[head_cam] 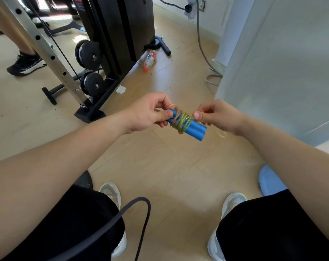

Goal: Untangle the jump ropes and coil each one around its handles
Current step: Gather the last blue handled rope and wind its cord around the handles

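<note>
head view: left hand grips two blue handles.

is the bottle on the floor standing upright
No, the bottle lies on its side beside the black gym machine.

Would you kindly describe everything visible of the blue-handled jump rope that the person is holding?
The jump rope has two blue handles, smooth and plastic-looking, lying side by side and tilted down to the right. Its translucent yellow-green cord, orange-tinted at one side, is wound in tight coils round their middle. The left hand grips the handles' upper ends; the right hand pinches at the coil's edge, seemingly the cord. It is held in the air above the floor.
</note>
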Tool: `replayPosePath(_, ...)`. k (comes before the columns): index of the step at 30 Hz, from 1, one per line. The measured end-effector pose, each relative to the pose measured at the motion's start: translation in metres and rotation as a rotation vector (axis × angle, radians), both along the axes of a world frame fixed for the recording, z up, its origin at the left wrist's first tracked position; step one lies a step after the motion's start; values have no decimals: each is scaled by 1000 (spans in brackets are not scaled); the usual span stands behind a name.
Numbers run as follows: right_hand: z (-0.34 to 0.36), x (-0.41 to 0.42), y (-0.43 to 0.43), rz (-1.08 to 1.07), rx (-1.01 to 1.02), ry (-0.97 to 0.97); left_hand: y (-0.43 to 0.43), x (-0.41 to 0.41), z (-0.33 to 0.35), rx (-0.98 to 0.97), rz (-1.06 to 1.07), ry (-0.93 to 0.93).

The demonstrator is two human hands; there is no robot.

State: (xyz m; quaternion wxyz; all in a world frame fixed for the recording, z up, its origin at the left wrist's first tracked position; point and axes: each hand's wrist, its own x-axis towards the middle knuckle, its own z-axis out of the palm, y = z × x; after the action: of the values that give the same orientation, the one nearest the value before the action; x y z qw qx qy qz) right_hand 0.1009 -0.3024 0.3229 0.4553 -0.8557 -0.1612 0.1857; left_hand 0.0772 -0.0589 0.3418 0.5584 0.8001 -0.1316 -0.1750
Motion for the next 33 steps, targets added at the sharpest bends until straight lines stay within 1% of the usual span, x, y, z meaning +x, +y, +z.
replayPosePath(3, -10, -5, 5, -13, 51, 139, 4, 0, -2, -178, 75, 104)
replayPosePath(5, -11, -10, 11, -51, 56, 209, 5, 1, -5, -289, 183, 141)
replayPosePath(6, -10, -14, 16, -61, 59, 228, 4, 2, -6, -315, 244, 144)
replayPosePath(8, -9, -23, 27, -61, 13, 218, 4, 5, -9, -267, 356, 104)
replayPosePath(10, -5, -33, 40, -40, -112, 152, 2, 7, -15, -130, 445, 34)
replayPosePath(12, 2, -40, 50, -4, -237, 48, 0, 6, -21, -4, 497, -26)
replayPosePath(14, 12, -43, 53, 43, -374, -78, -4, 4, -23, 83, 510, -85)
replayPosePath(15, 17, -42, 51, 62, -409, -91, -7, 4, -22, 142, 502, -132)
replayPosePath(17, 26, -41, 45, 102, -409, -24, -9, 2, -19, 271, 473, -229)
replayPosePath(19, 31, -38, 41, 127, -408, -9, -10, 1, -19, 327, 449, -249)
replayPosePath(21, 34, -33, 37, 105, -376, -22, -10, 1, -19, 380, 414, -254)
replayPosePath(23, 34, -27, 33, 87, -359, -91, -10, 1, -16, 417, 358, -264)
replayPosePath(25, 32, -19, 27, 85, -354, -196, -11, 0, -11, 412, 276, -265)
replayPosePath(27, 29, -12, 19, 56, -280, -234, -13, -2, -8, 394, 159, -228)
replayPosePath(30, 26, -5, 8, 25, -119, -164, -15, -5, -7, 332, 23, -154)
replayPosePath(33, 20, -3, 2, 2, -15, -73, -14, -5, -5, 189, -2, -98)
